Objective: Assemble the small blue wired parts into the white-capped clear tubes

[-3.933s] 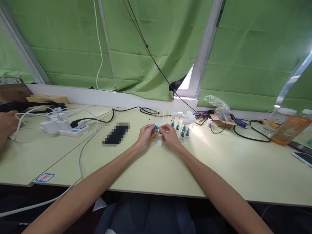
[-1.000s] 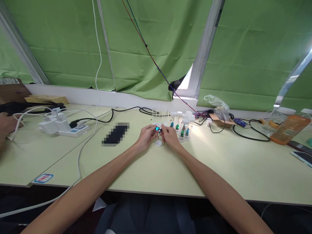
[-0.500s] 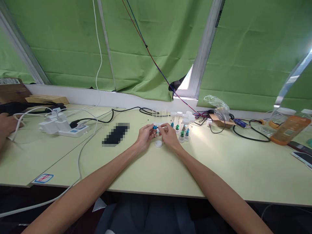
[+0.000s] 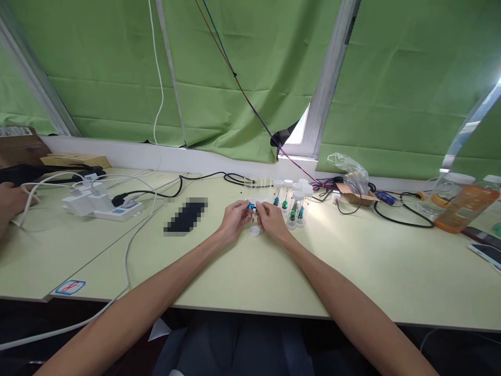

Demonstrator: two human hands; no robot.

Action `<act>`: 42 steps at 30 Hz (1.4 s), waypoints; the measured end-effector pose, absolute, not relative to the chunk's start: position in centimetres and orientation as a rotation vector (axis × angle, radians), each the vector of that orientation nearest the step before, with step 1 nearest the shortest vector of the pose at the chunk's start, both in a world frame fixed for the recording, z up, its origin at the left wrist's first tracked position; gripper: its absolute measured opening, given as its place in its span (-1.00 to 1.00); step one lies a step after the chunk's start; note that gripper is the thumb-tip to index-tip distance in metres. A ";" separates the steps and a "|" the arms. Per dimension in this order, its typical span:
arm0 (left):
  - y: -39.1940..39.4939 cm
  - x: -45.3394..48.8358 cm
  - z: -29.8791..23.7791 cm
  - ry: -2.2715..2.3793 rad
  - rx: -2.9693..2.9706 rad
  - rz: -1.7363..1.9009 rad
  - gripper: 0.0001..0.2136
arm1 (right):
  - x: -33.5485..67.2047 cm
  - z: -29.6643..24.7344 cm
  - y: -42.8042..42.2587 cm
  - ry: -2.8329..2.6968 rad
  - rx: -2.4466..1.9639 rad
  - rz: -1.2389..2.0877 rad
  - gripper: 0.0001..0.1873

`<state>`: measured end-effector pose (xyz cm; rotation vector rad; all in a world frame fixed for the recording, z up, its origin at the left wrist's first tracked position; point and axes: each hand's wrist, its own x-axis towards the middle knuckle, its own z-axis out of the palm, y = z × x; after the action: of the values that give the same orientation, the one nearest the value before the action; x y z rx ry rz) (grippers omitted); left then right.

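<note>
My left hand (image 4: 234, 217) and my right hand (image 4: 270, 219) meet over the pale green table (image 4: 242, 271), fingertips pinched together on a small blue part (image 4: 250, 207) held between them. Whether a clear tube is also in my fingers I cannot make out. A white round cap (image 4: 254, 231) lies on the table just below my hands. To the right of my right hand stands a cluster of clear vials with white caps (image 4: 294, 201), each holding a small blue or green piece.
A white power strip (image 4: 99, 203) with plugs and cables sits at the left, near another person's hand (image 4: 11, 201). A dark blurred object (image 4: 186, 215) lies left of my hands. A small cardboard box with plastic bag (image 4: 354, 190), black cables, an orange bottle (image 4: 465, 208) and phones lie at the right.
My hands have stayed in place, with only small finger shifts around the blue part. The other person's hand at the left has drawn back slightly.
</note>
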<state>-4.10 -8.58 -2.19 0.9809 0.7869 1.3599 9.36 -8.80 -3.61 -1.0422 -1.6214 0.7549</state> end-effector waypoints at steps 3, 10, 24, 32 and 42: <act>-8.6 -4.1 -2.2 0.764 1.014 1.347 -0.80 | 9.4 -3.6 -8.9 -1.621 -1.053 0.758 -0.48; -8.5 -4.0 -2.5 0.751 1.042 1.346 -0.78 | 9.3 -3.5 -9.0 -1.588 -1.098 0.765 -0.41; -8.4 -4.2 -2.3 0.785 0.989 1.375 -0.80 | 9.2 -3.4 -9.2 -1.624 -1.035 0.797 -0.61; -8.6 -4.0 -2.3 0.759 1.036 1.349 -0.78 | 9.3 -3.5 -9.0 -1.639 -1.067 0.712 -0.46; -8.4 -4.0 -2.3 0.793 0.958 1.407 -0.82 | 9.2 -3.4 -9.2 -1.600 -1.041 0.775 -0.62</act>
<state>-4.03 -8.43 -2.27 0.9581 0.7934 1.4071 9.19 -9.19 -3.41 -1.0415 -1.5997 0.7752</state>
